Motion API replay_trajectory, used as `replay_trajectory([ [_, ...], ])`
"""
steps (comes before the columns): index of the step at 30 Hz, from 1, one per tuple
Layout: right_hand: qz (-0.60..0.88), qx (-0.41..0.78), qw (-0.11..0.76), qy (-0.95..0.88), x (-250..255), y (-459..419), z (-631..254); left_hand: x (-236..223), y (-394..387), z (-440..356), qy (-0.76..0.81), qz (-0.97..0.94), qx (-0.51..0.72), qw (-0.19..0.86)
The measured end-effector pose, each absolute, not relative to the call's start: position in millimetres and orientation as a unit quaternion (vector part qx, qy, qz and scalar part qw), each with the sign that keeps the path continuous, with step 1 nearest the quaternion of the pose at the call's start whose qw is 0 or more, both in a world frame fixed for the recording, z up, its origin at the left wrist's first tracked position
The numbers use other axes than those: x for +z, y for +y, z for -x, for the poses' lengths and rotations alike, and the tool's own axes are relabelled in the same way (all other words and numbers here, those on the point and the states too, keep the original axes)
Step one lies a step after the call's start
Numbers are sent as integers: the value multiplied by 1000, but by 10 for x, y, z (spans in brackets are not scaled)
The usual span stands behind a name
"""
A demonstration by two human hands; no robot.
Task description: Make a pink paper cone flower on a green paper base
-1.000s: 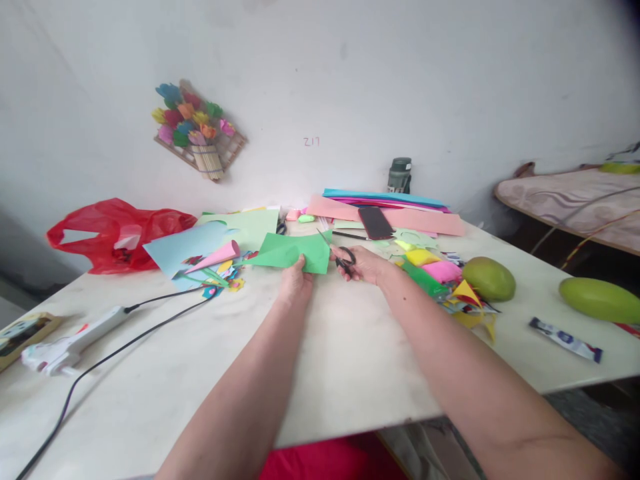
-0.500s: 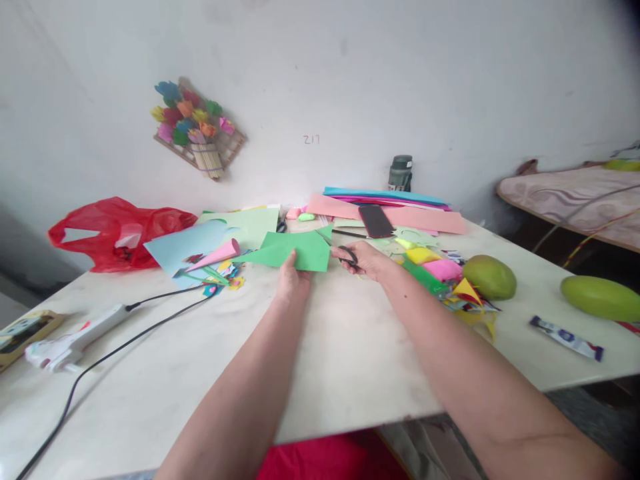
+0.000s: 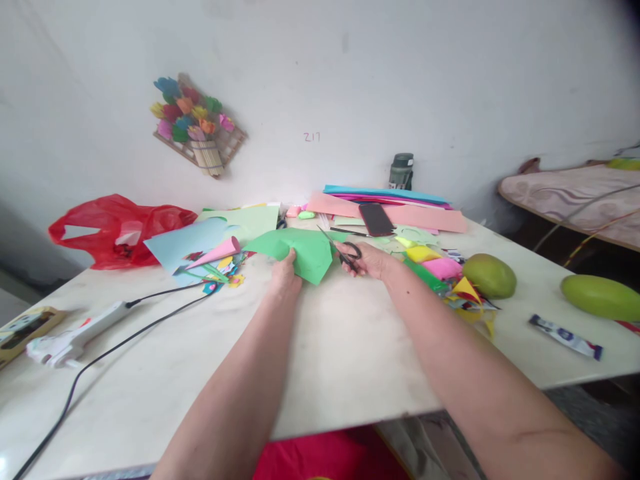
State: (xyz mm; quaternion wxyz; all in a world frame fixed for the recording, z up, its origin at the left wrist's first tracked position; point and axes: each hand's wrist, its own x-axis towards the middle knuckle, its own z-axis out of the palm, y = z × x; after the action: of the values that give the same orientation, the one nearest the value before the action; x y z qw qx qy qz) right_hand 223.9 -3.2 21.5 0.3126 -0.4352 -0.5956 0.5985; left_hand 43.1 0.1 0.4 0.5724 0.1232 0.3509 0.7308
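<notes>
A sheet of green paper (image 3: 310,250) is pinched in my left hand (image 3: 287,272), thumb on top and the other fingers hidden beneath. The sheet is bent, with one corner pointing down toward me. My right hand (image 3: 367,260) has its fingers in the handles of black-handled scissors (image 3: 350,255). Their blades point up and left at the paper's right edge; I cannot tell how far they reach into it. Left of the sheet lie a pink paper cone (image 3: 227,248) and small colourful paper pieces (image 3: 233,272).
Beyond my hands lie a phone (image 3: 376,219) and stacked coloured paper (image 3: 425,217). Green mangoes (image 3: 489,275), a glue tube (image 3: 566,337) and paper scraps (image 3: 470,300) are at right. A red plastic bag (image 3: 120,230), power strip (image 3: 75,335) and black cord (image 3: 115,348) occupy the left side.
The green paper has turned and bent, its near right corner now hanging lower. The scissors have tilted, with their blades clearer to see. My left hand has shifted slightly left.
</notes>
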Motion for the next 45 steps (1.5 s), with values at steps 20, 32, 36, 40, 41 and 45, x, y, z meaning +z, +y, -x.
replay_trajectory([
  [20,433,588,264,-630,247,-37,-2298,-20,39,-258,374,-199,680,599],
  [32,455,551,274,-643,212,18,-2322,50,-3,-204,399,-227,679,573],
  [36,450,531,264,-668,241,2,-2335,19,11,-176,400,-257,686,551],
  [40,472,518,266,-662,266,-15,-2343,-14,27,-144,398,-279,673,557],
  [41,477,514,268,-661,266,-15,-2347,-22,33,-137,397,-283,671,558],
  [45,476,503,264,-672,270,-20,-2360,-47,51,-111,404,-297,664,555],
])
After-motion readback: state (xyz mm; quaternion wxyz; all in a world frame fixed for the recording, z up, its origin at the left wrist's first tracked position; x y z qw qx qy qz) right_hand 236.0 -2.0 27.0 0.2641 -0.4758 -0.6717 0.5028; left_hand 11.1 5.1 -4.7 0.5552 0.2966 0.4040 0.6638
